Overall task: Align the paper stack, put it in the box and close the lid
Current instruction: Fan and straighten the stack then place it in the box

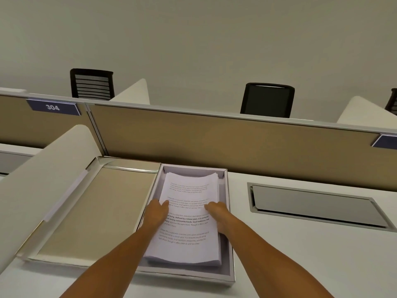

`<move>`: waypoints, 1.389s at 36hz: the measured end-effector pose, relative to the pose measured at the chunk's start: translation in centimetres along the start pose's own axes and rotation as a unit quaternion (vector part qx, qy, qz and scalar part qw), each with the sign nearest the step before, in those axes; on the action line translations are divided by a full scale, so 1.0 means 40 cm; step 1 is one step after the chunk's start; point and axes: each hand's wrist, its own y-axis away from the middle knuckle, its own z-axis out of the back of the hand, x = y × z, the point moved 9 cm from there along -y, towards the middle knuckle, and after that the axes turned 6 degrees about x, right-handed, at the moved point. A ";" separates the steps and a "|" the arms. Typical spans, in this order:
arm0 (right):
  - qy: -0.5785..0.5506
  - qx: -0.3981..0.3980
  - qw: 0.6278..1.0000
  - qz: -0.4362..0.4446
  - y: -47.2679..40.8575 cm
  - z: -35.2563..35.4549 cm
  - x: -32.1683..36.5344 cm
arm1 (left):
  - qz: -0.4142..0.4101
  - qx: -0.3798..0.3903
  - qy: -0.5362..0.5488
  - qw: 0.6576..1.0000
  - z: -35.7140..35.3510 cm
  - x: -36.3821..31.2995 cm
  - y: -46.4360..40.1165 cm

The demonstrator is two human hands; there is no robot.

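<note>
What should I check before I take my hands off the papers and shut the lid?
1. Papers inside the box: ok, the stack sits within its walls.
2. Stack neat: not ok, sheets are fanned at the far and near ends.
3. Stack lying flat: cannot tell, the near end looks a bit raised.
4. Left hand and right hand out of the box: not ok, both rest on the stack's sides.
5. Lid ready: ok, it lies open, flat on the desk at the box's left.
6. Nothing on the lid: ok, its inside is bare.
</note>
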 end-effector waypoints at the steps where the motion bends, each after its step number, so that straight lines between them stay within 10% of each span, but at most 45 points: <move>1: -0.005 0.003 1.000 -0.006 0.004 0.002 0.003 | -0.004 -0.007 -0.009 1.000 0.003 -0.002 0.001; 16: 0.179 -0.032 0.983 0.023 0.012 0.022 0.041 | 0.006 -0.101 -0.021 0.995 0.041 -0.006 0.009; 27: 0.414 -0.091 0.901 0.095 -0.008 0.022 0.051 | 0.008 -0.124 -0.069 0.990 0.046 -0.001 0.000; 50: 0.360 -0.118 0.893 0.243 0.115 -0.033 0.141 | -0.058 -0.275 0.069 0.957 0.251 0.025 0.166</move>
